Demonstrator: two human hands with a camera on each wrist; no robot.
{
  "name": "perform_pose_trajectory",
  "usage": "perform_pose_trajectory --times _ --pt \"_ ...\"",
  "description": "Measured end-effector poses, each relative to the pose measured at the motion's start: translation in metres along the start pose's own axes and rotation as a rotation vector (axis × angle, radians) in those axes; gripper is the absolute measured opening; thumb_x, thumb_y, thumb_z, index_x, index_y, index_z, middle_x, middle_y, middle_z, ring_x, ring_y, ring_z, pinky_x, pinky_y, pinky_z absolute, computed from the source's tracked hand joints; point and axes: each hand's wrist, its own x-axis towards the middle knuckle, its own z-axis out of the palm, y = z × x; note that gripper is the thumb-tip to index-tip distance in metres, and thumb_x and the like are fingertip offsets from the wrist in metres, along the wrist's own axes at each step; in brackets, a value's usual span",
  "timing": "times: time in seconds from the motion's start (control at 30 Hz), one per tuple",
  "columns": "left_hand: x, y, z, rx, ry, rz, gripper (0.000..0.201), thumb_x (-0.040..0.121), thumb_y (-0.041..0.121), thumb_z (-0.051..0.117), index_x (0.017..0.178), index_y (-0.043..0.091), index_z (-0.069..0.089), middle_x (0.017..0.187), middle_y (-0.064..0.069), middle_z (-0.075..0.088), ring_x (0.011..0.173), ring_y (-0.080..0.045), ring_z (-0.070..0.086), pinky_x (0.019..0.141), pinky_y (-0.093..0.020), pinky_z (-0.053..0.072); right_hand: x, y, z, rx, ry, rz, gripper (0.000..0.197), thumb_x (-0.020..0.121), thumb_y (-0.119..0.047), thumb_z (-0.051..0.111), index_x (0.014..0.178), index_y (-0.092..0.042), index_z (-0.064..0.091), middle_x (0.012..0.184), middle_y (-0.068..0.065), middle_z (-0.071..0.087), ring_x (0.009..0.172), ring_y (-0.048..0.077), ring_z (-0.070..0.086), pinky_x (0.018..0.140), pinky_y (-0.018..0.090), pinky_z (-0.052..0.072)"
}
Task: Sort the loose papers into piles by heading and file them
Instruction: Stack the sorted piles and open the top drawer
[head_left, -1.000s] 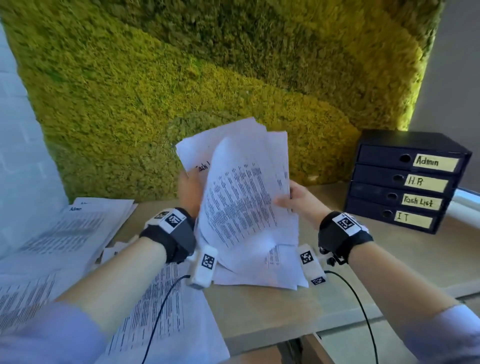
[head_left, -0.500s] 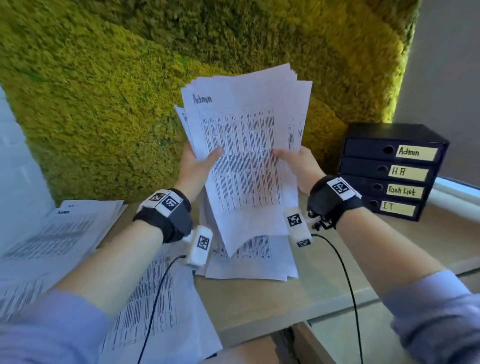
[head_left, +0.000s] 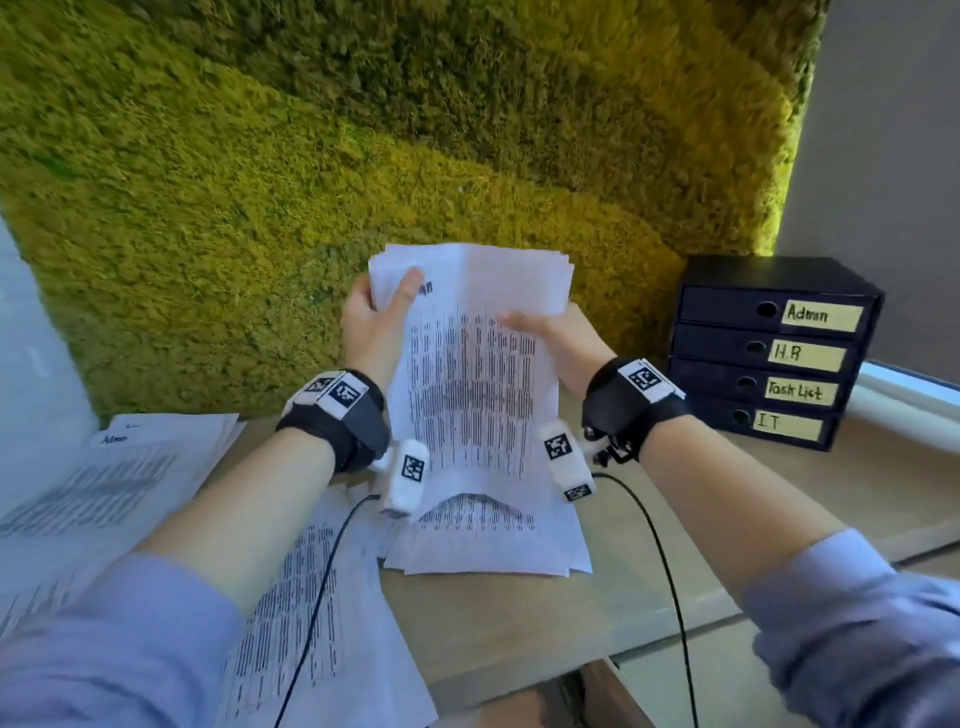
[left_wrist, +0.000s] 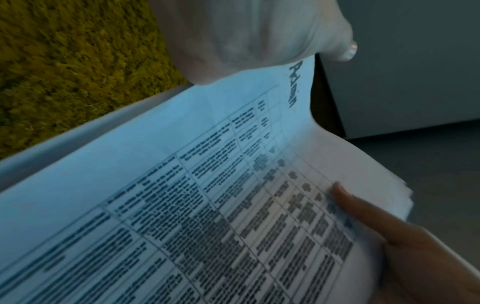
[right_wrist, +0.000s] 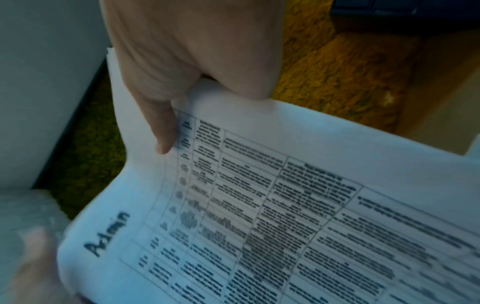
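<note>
**Inspector:** Nearest the camera?

**Assistant:** Two forearms in pale blue sleeves, each with a black wrist strap carrying a white tagged camera and a black cable. Under the left arm, printed sheets lie overlapping on the table, running to its near edge.

**Inspector:** And the sheaf?

**Assistant:** The held stack of papers stands raised above the table, roughly upright, its lower part curling toward a flat pile beneath it. The front sheet is a printed grid headed "Admin", as the wrist views show.

**Inspector:** Hands?

**Assistant:** The left hand grips the stack's upper left corner, thumb on the front beside the heading. The right hand grips the right edge, thumb across the print, the other fingers behind the stack.

**Inspector:** To the left?

**Assistant:** A further spread of sheets, the top one headed "Admin", by the table's left edge.

**Inspector:** Farther back?

**Assistant:** At the right rear, a black drawer unit stands on the table, well apart from the stack. Its four drawers are labelled, top down, Admin, H.R, Task List, I.T; all sit closed. Behind everything rises a green moss wall.
</note>
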Motion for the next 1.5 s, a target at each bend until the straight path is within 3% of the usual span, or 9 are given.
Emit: perform_pose_trajectory --times 0.27,0.53,0.7,0.87,0.97,1.07,1.17,1.33,1.5 --pt "0.010 -0.053 -0.019 0.104 -0.098 -0.253 0.088 0.053 0.080 0.063 0.122 0.025 0.058 0.118 0.006 0.065 0.108 -0.017 0.061 0.094 -0.041 0.047 -0.003 0.026 -0.003 -0.031 -0.009 0.178 0.052 0.074 -0.034 0.083 0.119 -0.016 0.067 0.112 0.002 0.073 0.107 0.021 0.068 0.100 0.048 0.049" --pt "0.037 0.023 0.006 0.007 0.114 0.136 0.032 0.089 0.042 0.061 0.073 0.024 0.040 0.067 0.011 0.035 0.053 0.001 0.032 0.053 -0.015 0.027 0.024 -0.034 0.019 0.001 0.185 -0.062 0.029 0.082 -0.014 0.076 0.109 -0.007 0.068 0.107 0.008 0.072 0.098 0.022 0.069 0.088 0.038 0.056" --pt "-0.001 -0.057 -0.016 0.068 -0.139 -0.247 0.035 0.083 0.053 0.064 0.108 0.029 0.061 0.110 0.008 0.065 0.100 -0.013 0.061 0.090 -0.034 0.047 -0.004 0.032 -0.010 -0.203 -0.034 0.266 0.051 0.074 -0.024 0.083 0.120 -0.012 0.066 0.115 0.004 0.071 0.111 0.022 0.065 0.100 0.042 0.048" --pt "-0.015 -0.096 -0.019 0.366 -0.166 -0.418 0.101 0.064 0.077 0.064 0.138 0.012 0.044 0.138 -0.002 0.052 0.118 -0.021 0.053 0.103 -0.044 0.043 0.003 0.041 -0.020 -0.094 0.338 0.077 0.039 0.085 -0.019 0.071 0.121 -0.007 0.063 0.106 0.003 0.068 0.098 0.023 0.065 0.081 0.033 0.050" --pt "-0.023 -0.104 -0.023 0.287 -0.014 -0.544 0.096 0.073 0.063 0.069 0.144 0.010 0.030 0.140 -0.005 0.043 0.126 -0.023 0.043 0.107 -0.044 0.036 0.010 0.030 -0.041 0.168 0.496 0.210 0.060 0.075 -0.031 0.079 0.125 -0.005 0.059 0.117 0.006 0.065 0.104 0.024 0.062 0.094 0.040 0.049" --pt "-0.029 -0.107 -0.025 -0.129 -0.189 -0.659 0.060 0.084 0.052 0.065 0.127 0.012 0.052 0.118 -0.005 0.060 0.119 -0.028 0.051 0.101 -0.043 0.041 -0.010 0.029 -0.048 0.368 0.324 0.326 0.043 0.086 -0.022 0.071 0.123 -0.004 0.058 0.119 0.014 0.066 0.105 0.032 0.065 0.095 0.046 0.050" --pt "-0.019 -0.102 -0.033 -0.149 -0.120 -0.513 0.027 0.088 0.035 0.067 0.104 0.014 0.067 0.107 -0.009 0.071 0.105 -0.031 0.063 0.096 -0.045 0.046 -0.030 0.038 -0.054 0.416 0.157 0.343 0.018 0.095 -0.014 0.058 0.097 -0.007 0.074 0.099 0.013 0.073 0.086 0.028 0.072 0.073 0.040 0.059" --pt "-0.003 -0.091 -0.062 -0.048 -0.087 -0.354 0.012 0.084 0.036 0.069 0.087 0.026 0.074 0.104 -0.004 0.073 0.102 -0.032 0.066 0.095 -0.052 0.046 -0.034 0.059 -0.096 0.123 0.150 0.300 0.053 0.076 -0.021 0.077 0.125 -0.003 0.063 0.116 0.012 0.070 0.109 0.028 0.066 0.094 0.040 0.054" --pt "-0.023 -0.106 -0.062 -0.014 -0.006 -0.402 0.010 0.085 0.032 0.062 0.093 0.029 0.067 0.106 -0.001 0.071 0.102 -0.027 0.065 0.088 -0.043 0.048 -0.040 0.077 -0.099 -0.135 0.039 0.281 0.047 0.076 -0.020 0.081 0.119 -0.008 0.066 0.111 0.009 0.072 0.105 0.028 0.068 0.087 0.039 0.055"
